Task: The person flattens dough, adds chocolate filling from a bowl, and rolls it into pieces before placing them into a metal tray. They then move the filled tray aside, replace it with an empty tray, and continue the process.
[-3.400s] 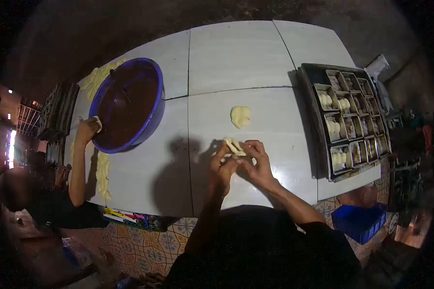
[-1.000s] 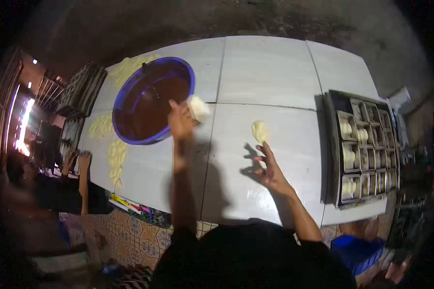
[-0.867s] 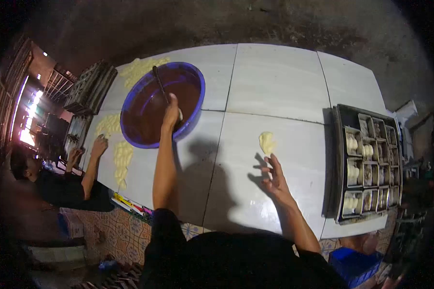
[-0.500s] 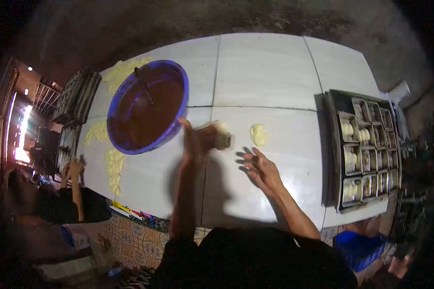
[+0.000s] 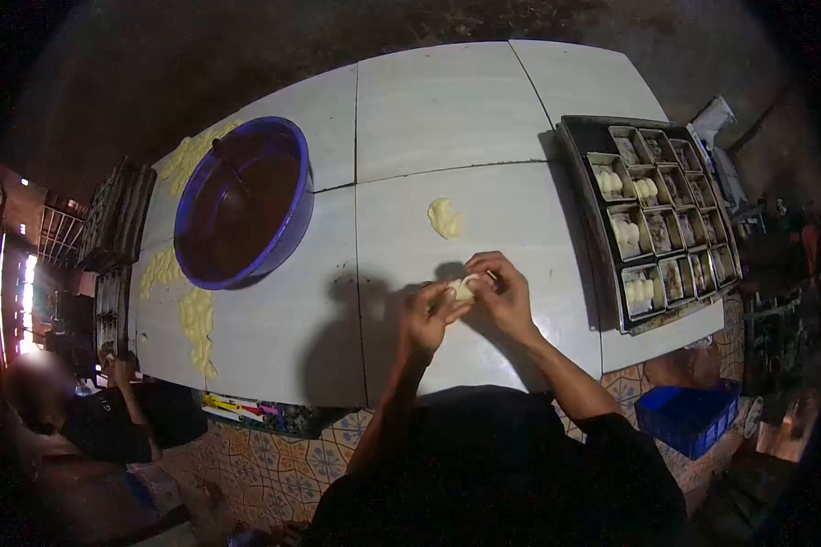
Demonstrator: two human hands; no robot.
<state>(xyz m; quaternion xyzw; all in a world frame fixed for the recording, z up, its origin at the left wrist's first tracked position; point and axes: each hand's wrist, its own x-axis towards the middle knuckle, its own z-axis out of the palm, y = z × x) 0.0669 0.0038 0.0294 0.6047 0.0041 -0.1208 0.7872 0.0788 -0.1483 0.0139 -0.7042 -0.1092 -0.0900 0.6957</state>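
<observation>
My left hand (image 5: 426, 316) and my right hand (image 5: 504, 296) meet above the table in front of me, their fingers closed around a small piece of pale dough (image 5: 462, 290). Fingers hide part of that piece. Just beyond my hands, a second lump of dough (image 5: 445, 219) rests on the white tabletop. To the left stands a large purple basin (image 5: 303, 196) holding a brown mass (image 5: 251, 214), with a dark-handled utensil (image 5: 233, 164) leaning in it.
On the right, a dark rack of baking tins (image 5: 675, 214) has dough pieces in several compartments. Dough strips (image 5: 196, 328) lie around the basin. Stacked tins (image 5: 114, 219) stand at far left, near another person (image 5: 109, 410). A blue crate (image 5: 689, 415) sits on the floor at right.
My hands were apart, the right one spread, with a blurred brownish and pale thing beside the left. Now they are together, gripping dough. The view has shifted, moving the rack leftward.
</observation>
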